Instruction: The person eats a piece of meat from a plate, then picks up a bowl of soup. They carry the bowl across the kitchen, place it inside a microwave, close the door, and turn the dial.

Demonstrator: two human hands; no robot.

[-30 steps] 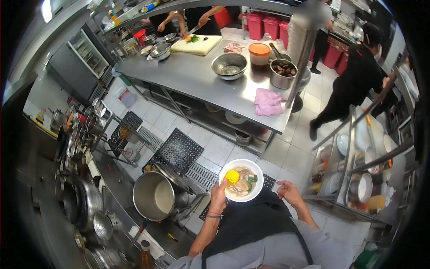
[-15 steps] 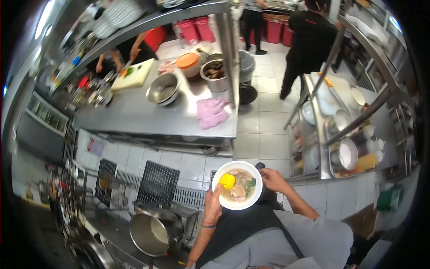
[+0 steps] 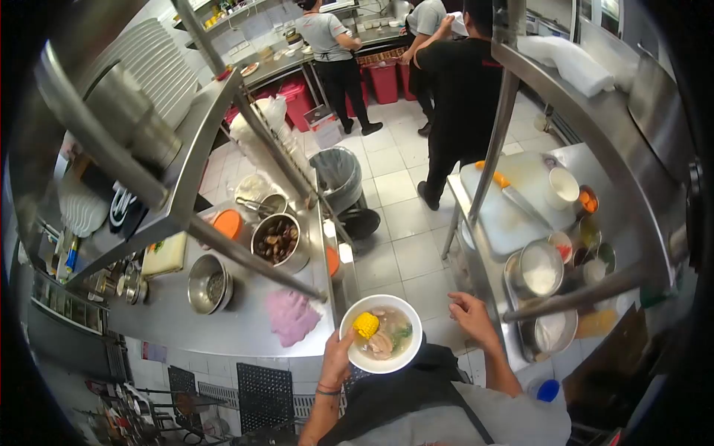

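A white bowl (image 3: pixel 407 308) of clear soup with a piece of yellow corn (image 3: pixel 365 325), meat and green leaves is in front of my body. My left hand (image 3: pixel 339 358) grips its left rim, with the thumb over the edge. To the right of the bowl, apart from it, my right hand (image 3: pixel 470 314) is raised with its fingers spread and nothing in it. A pink cloth (image 3: pixel 292 316) lies on the steel counter (image 3: pixel 171 320) to the left of the bowl.
The counter also bears a pot of dark pieces (image 3: pixel 277 242) and a steel bowl (image 3: pixel 210 284). On the right, a steel table holds a cutting board (image 3: pixel 491 215), a knife (image 3: pixel 526 208) and tubs. A lined bin (image 3: pixel 336 178) stands between them. Three people are farther back, one in black (image 3: pixel 465 97).
The view has swung right and forward toward the gap between the counters. My right hand, at the bowl's rim half a second ago, is now away from it. My left hand still holds the bowl.
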